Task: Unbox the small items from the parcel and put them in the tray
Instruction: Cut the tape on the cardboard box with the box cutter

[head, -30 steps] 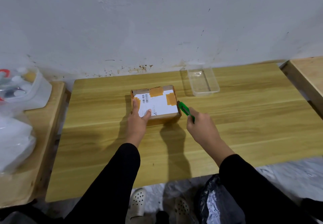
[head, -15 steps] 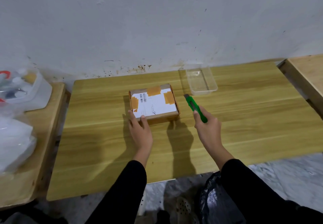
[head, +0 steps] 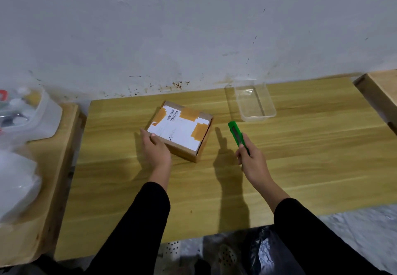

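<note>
A small cardboard parcel (head: 180,129) with a white label and brown tape lies on the wooden table (head: 300,156), turned at an angle and still taped shut. My left hand (head: 155,150) grips its near left corner. My right hand (head: 253,161) is to the right of the parcel, apart from it, closed around a green utility knife (head: 237,134) that points away from me. A clear plastic tray (head: 254,103) stands empty at the back of the table, right of the parcel.
A wall runs along the table's far edge. On a lower wooden surface to the left stand a white container (head: 32,115) with small bottles and a white plastic bag (head: 15,184). Another wooden surface (head: 382,90) adjoins at the right.
My left hand has turned the parcel clockwise so it sits askew. My right hand with the knife has drawn away from the parcel's right edge to the right.
</note>
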